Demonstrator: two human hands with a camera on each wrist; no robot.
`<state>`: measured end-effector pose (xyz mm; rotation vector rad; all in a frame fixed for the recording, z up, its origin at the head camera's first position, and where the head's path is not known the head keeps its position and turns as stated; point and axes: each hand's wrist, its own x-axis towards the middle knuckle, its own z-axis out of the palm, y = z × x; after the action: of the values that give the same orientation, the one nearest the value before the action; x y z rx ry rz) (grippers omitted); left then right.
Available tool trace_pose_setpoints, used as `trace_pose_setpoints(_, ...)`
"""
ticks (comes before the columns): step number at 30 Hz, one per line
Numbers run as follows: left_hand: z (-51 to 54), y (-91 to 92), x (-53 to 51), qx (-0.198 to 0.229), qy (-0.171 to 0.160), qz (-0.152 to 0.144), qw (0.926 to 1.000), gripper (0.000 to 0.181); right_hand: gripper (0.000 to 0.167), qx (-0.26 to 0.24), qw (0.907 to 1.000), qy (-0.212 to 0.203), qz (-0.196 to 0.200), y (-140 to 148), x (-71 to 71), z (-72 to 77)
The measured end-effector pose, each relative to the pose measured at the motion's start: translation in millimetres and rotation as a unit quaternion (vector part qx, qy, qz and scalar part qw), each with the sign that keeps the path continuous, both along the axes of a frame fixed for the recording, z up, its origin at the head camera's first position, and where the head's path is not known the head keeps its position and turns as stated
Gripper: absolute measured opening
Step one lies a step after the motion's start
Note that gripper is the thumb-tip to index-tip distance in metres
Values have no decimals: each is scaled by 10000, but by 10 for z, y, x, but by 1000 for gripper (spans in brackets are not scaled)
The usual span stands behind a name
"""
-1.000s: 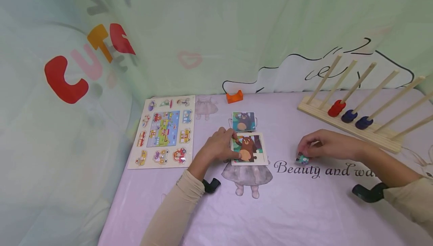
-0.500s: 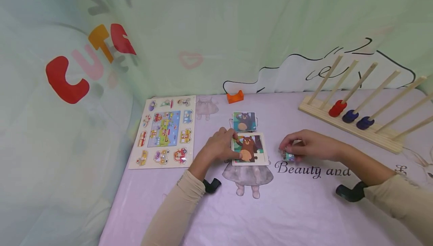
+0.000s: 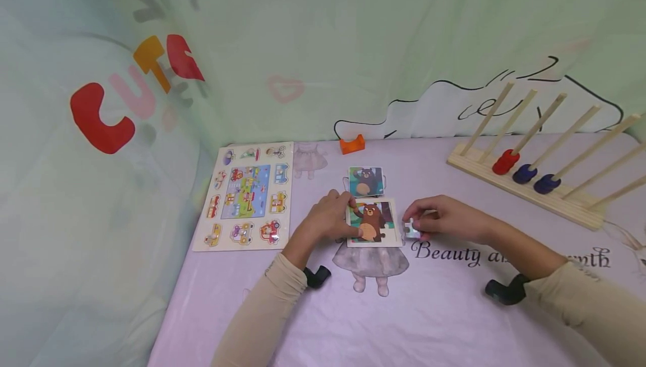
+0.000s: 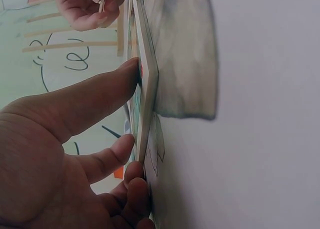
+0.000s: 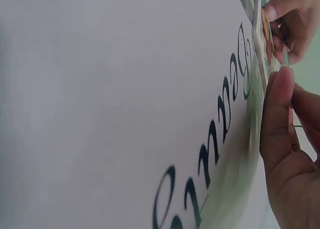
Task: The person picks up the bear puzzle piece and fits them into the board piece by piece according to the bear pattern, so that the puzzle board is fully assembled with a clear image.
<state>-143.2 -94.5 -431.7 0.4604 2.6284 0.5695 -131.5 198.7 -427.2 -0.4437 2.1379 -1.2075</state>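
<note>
A square bear puzzle (image 3: 373, 244) lies flat on the table, with a pale gap at its lower right. My left hand (image 3: 330, 215) rests over its left side. In the left wrist view, the thumb (image 4: 105, 99) presses on the puzzle's face, while fingertips touch it near the edge and corner. Just right of the puzzle, my right hand (image 3: 446, 218) pinches a small puzzle piece (image 3: 411, 229), tilted so that its knobbed outline shows. The right wrist view shows only a thin edge of that piece above the thumb and finger. A matching bear picture card (image 3: 366, 182) lies behind the puzzle.
A vehicle peg puzzle board (image 3: 216, 243) lies at the left. An orange block (image 3: 352, 144) sits at the back. At the right stands a wooden peg rack (image 3: 535, 190) with red rings (image 3: 506, 162) and dark blue rings (image 3: 547, 183); its upright rods rise beyond my right hand.
My right hand has moved left across the table to the puzzle's right edge, carrying the piece, which has turned in the fingers. The left hand stays on the puzzle.
</note>
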Motion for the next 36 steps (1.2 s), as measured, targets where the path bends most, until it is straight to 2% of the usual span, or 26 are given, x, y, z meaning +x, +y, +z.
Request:
trace_pose_setpoints(5, 12, 4, 8, 1, -28, 21, 10000, 52, 32, -95, 9998, -18, -153, -52, 13, -42)
trace_pose_setpoints(12, 14, 7, 12, 2, -5, 13, 10000, 51, 27, -187, 9994, 9, -294, -136, 21, -97)
trace_pose_setpoints(22, 16, 9, 11, -60, 47, 0, 10000, 49, 25, -360, 9982, 29, -470, -276, 39, -84)
trace_pose_setpoints(36, -3, 10, 1, -53, 19, 11, 10000, 48, 21, -89, 9976, 181, -661, -418, 45, -69)
